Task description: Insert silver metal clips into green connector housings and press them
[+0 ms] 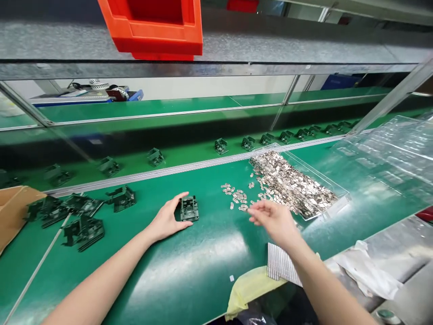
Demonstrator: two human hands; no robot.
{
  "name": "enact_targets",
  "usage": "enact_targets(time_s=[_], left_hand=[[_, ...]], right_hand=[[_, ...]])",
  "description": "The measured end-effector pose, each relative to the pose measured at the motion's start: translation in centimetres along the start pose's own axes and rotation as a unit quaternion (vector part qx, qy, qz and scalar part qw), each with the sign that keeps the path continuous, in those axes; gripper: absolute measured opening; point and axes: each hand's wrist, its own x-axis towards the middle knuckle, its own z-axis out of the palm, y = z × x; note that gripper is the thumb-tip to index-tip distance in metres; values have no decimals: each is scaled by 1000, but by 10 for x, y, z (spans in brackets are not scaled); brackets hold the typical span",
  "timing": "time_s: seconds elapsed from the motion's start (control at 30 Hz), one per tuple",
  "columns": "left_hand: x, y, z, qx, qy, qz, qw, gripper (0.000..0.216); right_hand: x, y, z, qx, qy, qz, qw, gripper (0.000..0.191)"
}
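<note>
My left hand (166, 220) is around a dark green plastic housing (189, 209) standing on the green work surface, index finger along its far side and thumb along its near side. To the right, my right hand (274, 221) is pinched just beside a scatter of small silvery metal pieces (239, 197); whatever is between the fingertips is too small to make out. Beyond that hand lies a clear shallow tray (333, 178) heaped with the same metal pieces (294, 185). Several more green housings (84, 231) are grouped at the left.
A belt (189, 155) carrying spaced housings runs behind the work surface. An orange bin (155, 38) sits on the metal shelf overhead. Clear plastic trays (395, 153) stand at the right, a cardboard box (13, 207) at the left. Near my right forearm lies a ridged silvery stack (280, 262).
</note>
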Motion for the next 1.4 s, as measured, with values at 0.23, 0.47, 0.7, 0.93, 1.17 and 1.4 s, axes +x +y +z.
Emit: enact_targets(time_s=[0.23, 0.47, 0.7, 0.93, 1.17, 1.4], left_hand=[[-35, 80, 74, -344, -77, 35, 935, 57], [-56, 112, 101, -425, -144, 20, 893, 51], [-63, 109, 106, -349, -145, 95, 921, 29], [-70, 116, 111, -322, -87, 92, 938, 24], [-71, 118, 112, -318, -62, 77, 943, 23], [-77, 120, 117, -334, -42, 53, 940, 24]], right_hand=[[-86, 1, 42, 144, 61, -58, 986, 13], [-117, 8, 42, 122, 122, -53, 984, 9], [-127, 17, 44, 145, 147, -40, 978, 11], [-131, 18, 50, 294, 123, 30, 947, 16], [-130, 14, 52, 338, 142, 26, 930, 20], [-139, 20, 51, 217, 138, -43, 965, 7]])
